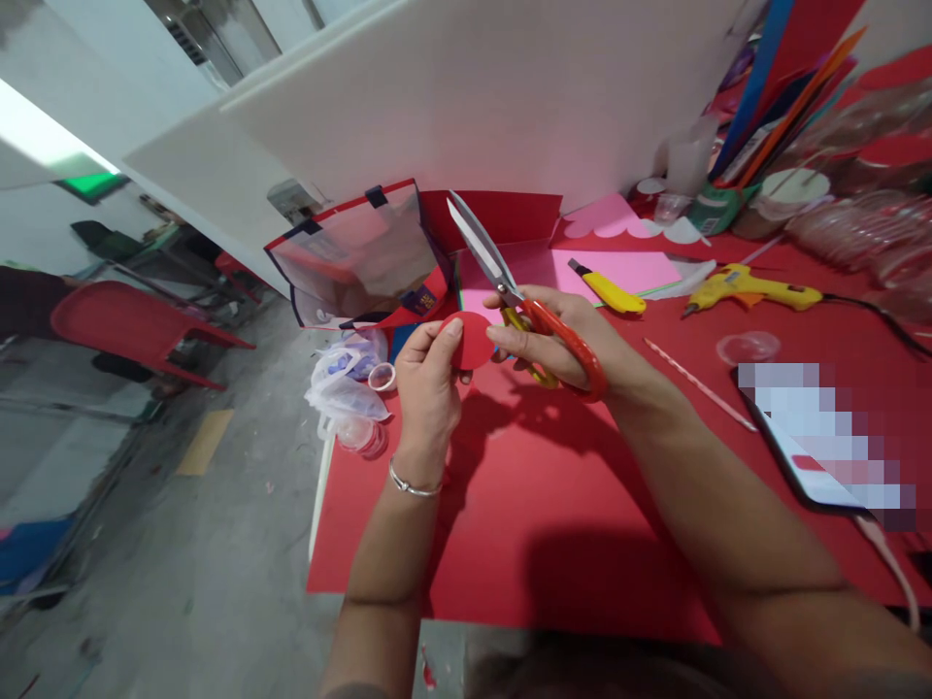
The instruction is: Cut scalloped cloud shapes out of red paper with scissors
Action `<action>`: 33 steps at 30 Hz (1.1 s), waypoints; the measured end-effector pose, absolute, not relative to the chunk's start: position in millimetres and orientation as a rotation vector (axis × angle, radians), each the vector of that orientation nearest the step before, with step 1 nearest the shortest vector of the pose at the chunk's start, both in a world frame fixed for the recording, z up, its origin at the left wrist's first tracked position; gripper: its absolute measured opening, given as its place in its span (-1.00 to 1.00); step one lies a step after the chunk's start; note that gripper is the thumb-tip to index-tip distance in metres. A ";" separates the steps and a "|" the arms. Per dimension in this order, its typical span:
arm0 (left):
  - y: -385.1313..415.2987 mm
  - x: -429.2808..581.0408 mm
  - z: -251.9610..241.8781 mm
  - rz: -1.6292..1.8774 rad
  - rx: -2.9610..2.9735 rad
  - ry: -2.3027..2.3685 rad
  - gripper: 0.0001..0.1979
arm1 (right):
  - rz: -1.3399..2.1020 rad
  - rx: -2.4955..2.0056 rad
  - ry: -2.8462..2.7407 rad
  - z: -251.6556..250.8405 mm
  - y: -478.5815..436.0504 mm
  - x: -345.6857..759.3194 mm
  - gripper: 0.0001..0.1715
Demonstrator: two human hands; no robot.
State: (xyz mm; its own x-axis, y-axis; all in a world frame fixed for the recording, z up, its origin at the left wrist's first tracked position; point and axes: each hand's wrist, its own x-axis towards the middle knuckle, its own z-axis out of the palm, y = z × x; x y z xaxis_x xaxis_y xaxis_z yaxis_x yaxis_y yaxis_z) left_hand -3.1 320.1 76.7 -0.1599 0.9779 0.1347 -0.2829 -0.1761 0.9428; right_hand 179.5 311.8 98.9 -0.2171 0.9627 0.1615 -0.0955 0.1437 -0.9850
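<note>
My left hand (428, 383) pinches a small round piece of red paper (470, 340) above the red sheet on the table (553, 505). A bracelet sits on that wrist. My right hand (564, 340) grips red and yellow handled scissors (510, 291), their blades pointing up and away to the left. My right fingertips also touch the edge of the red circle.
A yellow utility knife (608, 289) lies on pink paper (626, 267). A yellow glue gun (749, 288) and a phone (822, 442) lie to the right. A thin stick (699, 385), plastic bags (342, 383), a clear pouch (356, 252) and a white board (473, 107) surround the work area. Red chair (131, 325) at left.
</note>
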 end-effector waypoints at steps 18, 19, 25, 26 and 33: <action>320.8 -23.6 92.2 1.570 1.108 0.994 -0.59 | 1.254 -0.672 -2.096 108.1 311.5 212.8 -0.26; 320.9 -23.9 92.3 1.564 1.112 1.003 -0.58 | 1.259 -0.661 -2.095 108.0 311.6 213.1 -0.26; 322.6 -26.2 90.3 1.555 1.119 1.011 -0.58 | 1.283 -0.667 -2.081 107.0 311.6 213.6 -0.25; 322.8 -26.6 90.0 1.550 1.120 1.009 -0.58 | 1.285 -0.672 -2.076 107.2 311.4 213.4 -0.24; 323.0 -26.2 90.7 1.552 1.117 0.988 -0.59 | 1.294 -0.677 -2.079 108.1 311.2 213.2 -0.21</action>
